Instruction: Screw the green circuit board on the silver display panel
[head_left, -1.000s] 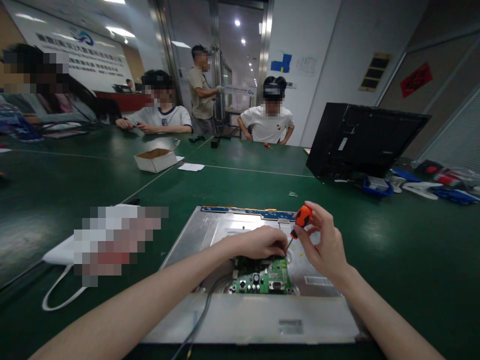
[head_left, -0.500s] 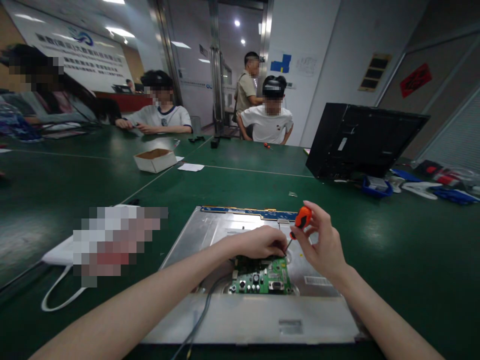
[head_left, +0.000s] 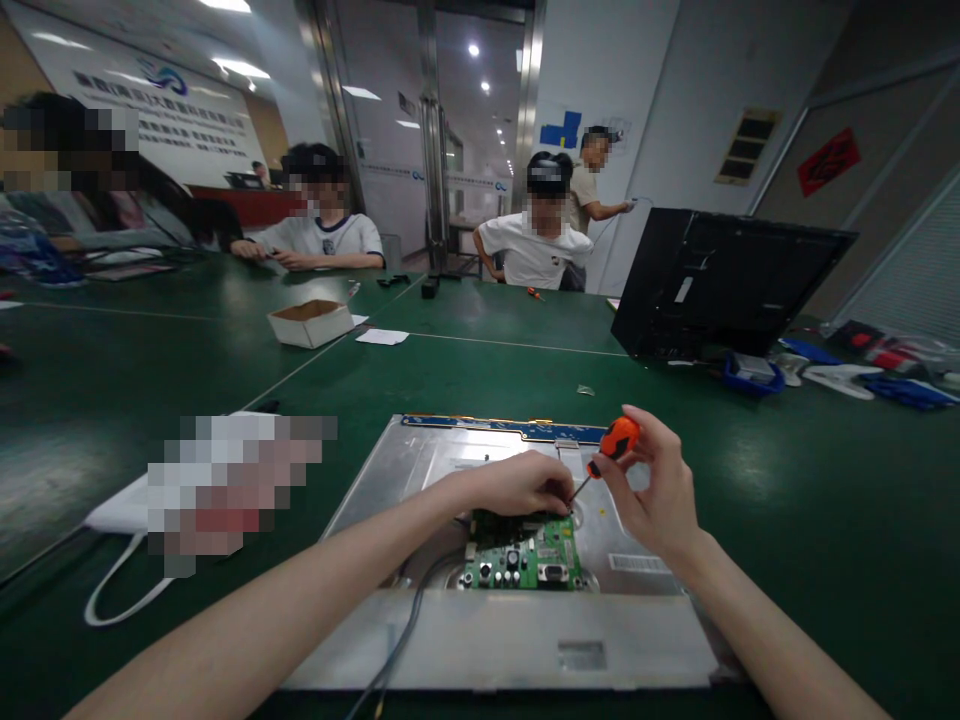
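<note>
An orange-and-black screwdriver [head_left: 619,438] is pinched by the handle between the fingers of my right hand [head_left: 664,490]. It tilts, its thin shaft pointing down and left to the far right corner of a green circuit board [head_left: 536,562]. My left hand [head_left: 536,483] is at that corner, its fingers bent together beside the screwdriver's tip; what they pinch, if anything, is hidden. The board lies on a silvery metal display panel [head_left: 472,635], with a blue circuit strip [head_left: 495,426] along the panel's far edge. A grey cable [head_left: 409,625] runs off the near edge.
A white device with a strap [head_left: 120,505] lies left on the green table [head_left: 480,370]. Beyond are an open white box [head_left: 311,325], a paper slip [head_left: 382,337] and a black monitor [head_left: 724,285]. Blue-and-white gloves [head_left: 847,378] lie at right. Several people are across the table.
My right hand and the screwdriver's handle have shifted slightly right, so the screwdriver leans more. My left hand stays put. The standing person has moved right, behind the seated one.
</note>
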